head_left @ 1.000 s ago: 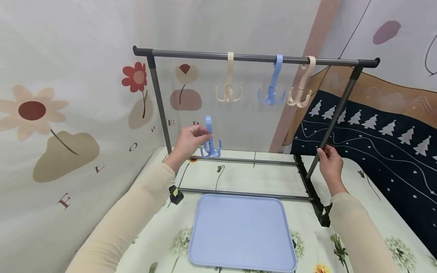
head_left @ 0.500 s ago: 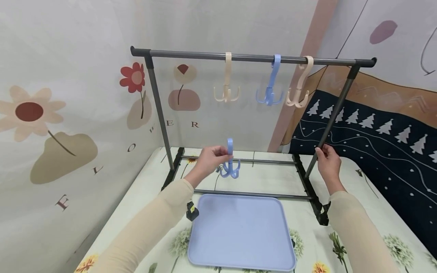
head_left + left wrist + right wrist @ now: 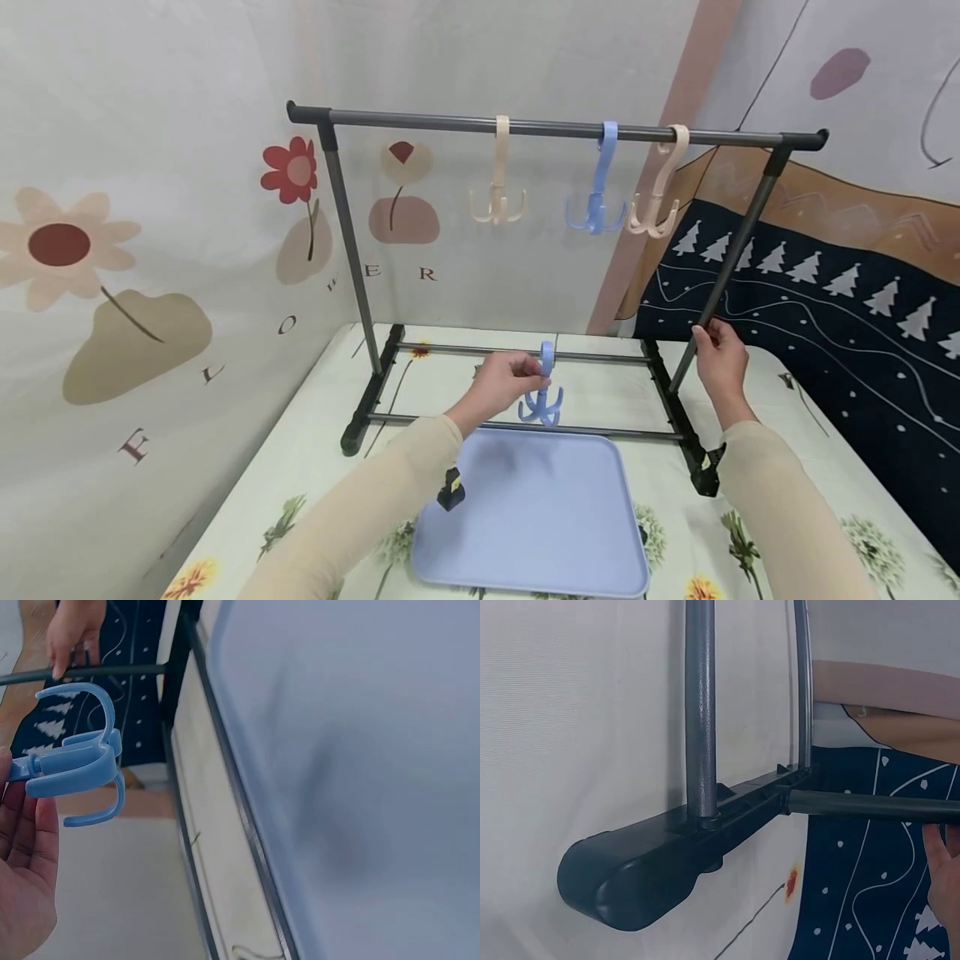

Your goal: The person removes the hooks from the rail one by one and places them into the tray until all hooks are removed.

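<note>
My left hand (image 3: 498, 387) pinches a blue multi-prong hanging hook (image 3: 547, 358) by its stem, its prongs pointing down, just above the back edge of a blue tray (image 3: 555, 517). In the left wrist view the curved prongs of this blue hook (image 3: 75, 771) stick out beyond the fingers. My right hand (image 3: 723, 367) grips the lower part of the right post (image 3: 738, 242) of a dark metal garment rack (image 3: 420, 122). In the right wrist view only part of the right hand (image 3: 945, 885) shows against the post.
From the rack's top bar hang a beige hook (image 3: 500, 171), another blue hook (image 3: 602, 171) and a second beige hook (image 3: 667, 179). The rack's black feet (image 3: 363, 408) stand on a flower-print tablecloth (image 3: 322, 500). Printed curtains hang behind and at both sides.
My left hand has carried the blue hook rightward and down, from near the rack's left post to above the tray's back edge. My right hand has stayed on the post.
</note>
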### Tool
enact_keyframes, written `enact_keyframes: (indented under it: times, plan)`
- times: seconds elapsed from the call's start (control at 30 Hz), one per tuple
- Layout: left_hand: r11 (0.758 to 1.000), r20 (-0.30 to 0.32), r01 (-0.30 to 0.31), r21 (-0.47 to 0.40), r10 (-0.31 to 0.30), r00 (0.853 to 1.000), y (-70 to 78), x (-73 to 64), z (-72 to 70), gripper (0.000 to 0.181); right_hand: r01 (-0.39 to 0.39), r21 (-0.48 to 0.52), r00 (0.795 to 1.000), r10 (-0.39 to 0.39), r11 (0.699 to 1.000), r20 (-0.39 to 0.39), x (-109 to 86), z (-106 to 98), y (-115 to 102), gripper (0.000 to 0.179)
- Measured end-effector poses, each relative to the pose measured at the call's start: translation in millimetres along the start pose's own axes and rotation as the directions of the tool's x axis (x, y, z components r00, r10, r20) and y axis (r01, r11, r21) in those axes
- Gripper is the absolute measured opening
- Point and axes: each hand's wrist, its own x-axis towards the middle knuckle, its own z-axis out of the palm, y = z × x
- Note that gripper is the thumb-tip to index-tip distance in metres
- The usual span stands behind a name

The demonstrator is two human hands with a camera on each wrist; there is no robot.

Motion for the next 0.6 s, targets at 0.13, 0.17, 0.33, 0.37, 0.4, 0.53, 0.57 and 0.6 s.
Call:
enact_keyframes:
  times: [0.13,0.17,0.33,0.37,0.4,0.53,0.57,0.6]
  plan:
    - [1.000,0.033,-0.011,0.009,0.011,0.999,-3.6,-1.3,12.8,0.005,-0.004,-0.003,1.000,0.004,1.000,-0.004,-1.6,-0.7,0.8,0.045]
    - [1.000,0.041,-0.011,0.012,0.010,0.999,-4.8,-2.0,15.9,0.005,-0.005,-0.001,1.000,0.005,1.000,-0.004,-1.7,-0.8,0.8,0.045]
    - [1.000,0.068,-0.002,0.004,0.001,0.998,-11.2,-5.4,29.4,0.005,-0.012,0.015,1.000,0.012,1.000,0.009,-0.9,-0.6,0.9,0.047]
    - [1.000,0.070,0.001,0.000,-0.001,0.998,-12.6,-6.1,31.6,0.005,-0.013,0.018,1.000,0.012,1.000,0.012,-0.6,-0.5,0.8,0.047]
    - [1.000,0.072,0.003,-0.006,-0.003,0.997,-14.1,-6.8,33.8,0.006,-0.013,0.020,1.000,0.013,1.000,0.014,-0.3,-0.4,0.8,0.048]
    - [1.000,0.084,0.011,-0.008,-0.011,0.996,-20.5,-8.8,42.0,0.005,-0.014,0.017,1.000,0.013,1.000,0.016,0.3,0.1,1.7,0.047]
    - [1.000,0.088,0.011,-0.007,-0.010,0.996,-22.3,-9.3,43.9,0.006,-0.014,0.016,1.000,0.014,1.000,0.015,-0.1,-0.1,1.9,0.047]
    - [1.000,0.093,0.010,-0.006,-0.010,0.996,-24.2,-9.5,45.9,0.005,-0.013,0.016,1.000,0.013,1.000,0.014,-0.5,0.0,2.1,0.047]
